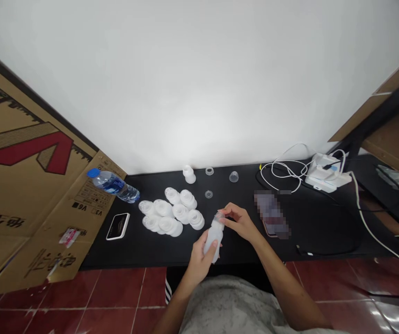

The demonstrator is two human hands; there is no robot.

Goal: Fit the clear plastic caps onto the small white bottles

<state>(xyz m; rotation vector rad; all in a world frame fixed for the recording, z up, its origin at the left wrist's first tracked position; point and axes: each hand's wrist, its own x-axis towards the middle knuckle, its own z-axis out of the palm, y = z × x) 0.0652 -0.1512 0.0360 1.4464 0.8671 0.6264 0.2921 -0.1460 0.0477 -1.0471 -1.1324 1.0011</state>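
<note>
While clasped between both bare hands, a frosted white plastic bottle (213,239), tilted slightly, just above the near edge of a black tabletop (133,253). Left hand (201,262) closed firmly around the bottle's body, right hand (239,222) pinching its top, fingertips (223,211) together on a small clear piece (218,215). Just beyond, a cluster of white plastic funnel-shaped parts (170,212), stacked in pairs and touching. Farther back, near the wall, a white cup-shaped part (189,175), two small clear rings (209,171) and a clear plastic cup (233,176). To the left, a white-framed phone (118,226) and a blue-capped water bottle (113,185) lying on a printed cardboard sheet (28,162). To the right, a pixelated phone (272,215) and a white power strip (324,174) tangled in white cables.
</note>
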